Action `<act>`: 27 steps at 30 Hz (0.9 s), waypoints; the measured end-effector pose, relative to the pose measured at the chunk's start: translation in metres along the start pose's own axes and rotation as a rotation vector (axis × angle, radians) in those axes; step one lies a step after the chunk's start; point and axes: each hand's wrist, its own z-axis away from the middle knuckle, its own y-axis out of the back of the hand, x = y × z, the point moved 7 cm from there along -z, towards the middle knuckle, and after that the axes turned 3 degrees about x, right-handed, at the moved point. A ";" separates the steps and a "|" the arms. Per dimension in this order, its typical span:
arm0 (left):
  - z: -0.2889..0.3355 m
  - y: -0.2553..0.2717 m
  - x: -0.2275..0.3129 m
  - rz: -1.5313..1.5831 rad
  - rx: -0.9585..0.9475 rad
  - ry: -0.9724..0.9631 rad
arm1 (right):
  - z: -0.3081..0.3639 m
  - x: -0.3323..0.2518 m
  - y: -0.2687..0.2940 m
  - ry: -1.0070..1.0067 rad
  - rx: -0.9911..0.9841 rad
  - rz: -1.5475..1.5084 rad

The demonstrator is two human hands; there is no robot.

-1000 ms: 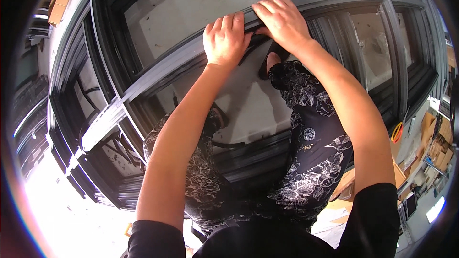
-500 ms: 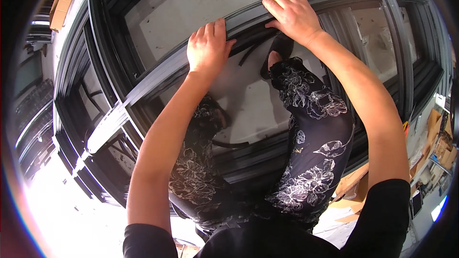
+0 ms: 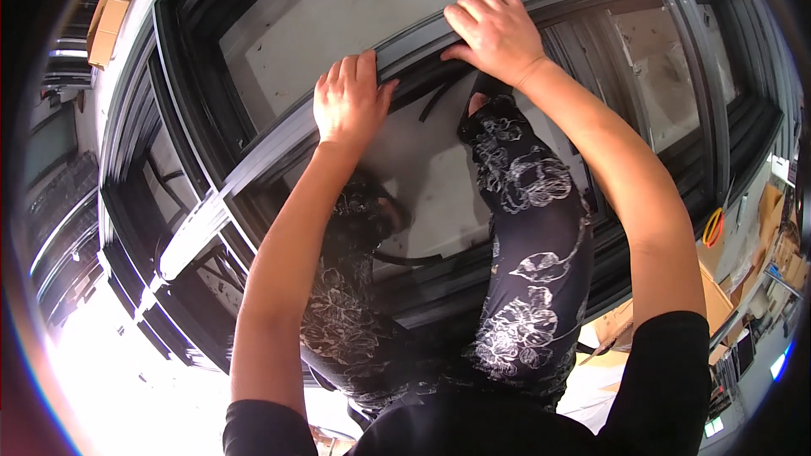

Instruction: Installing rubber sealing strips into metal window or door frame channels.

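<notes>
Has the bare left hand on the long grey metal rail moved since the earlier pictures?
Yes: the bare left hand has shifted leftward along the long grey metal rail, nearer its joint with the dark metal crossbar at left.

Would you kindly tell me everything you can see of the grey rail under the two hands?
The grey rail is long and narrow, with lengthwise grooves and a slightly shiny, metal-looking surface, brightly lit toward the lower left. It slants from lower left to upper right; its bend may be the lens. A grey crosspiece meets it at the right. The left hand and right hand hold it, fingers over its far edge.
</notes>
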 end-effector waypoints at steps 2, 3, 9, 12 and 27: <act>-0.007 -0.002 0.005 -0.029 -0.103 0.045 | 0.003 0.007 -0.001 -0.004 -0.103 -0.092; -0.014 -0.003 0.015 -0.052 -0.121 0.014 | 0.004 0.011 0.003 0.015 -0.113 -0.110; -0.057 -0.030 0.088 -0.095 0.152 -0.155 | 0.028 0.070 0.019 0.013 -0.220 0.124; -0.061 -0.040 0.098 -0.154 0.349 -0.235 | 0.034 0.070 0.012 0.116 -0.082 0.156; -0.067 -0.056 0.111 -0.140 0.529 -0.195 | 0.043 0.060 0.010 0.193 0.201 0.238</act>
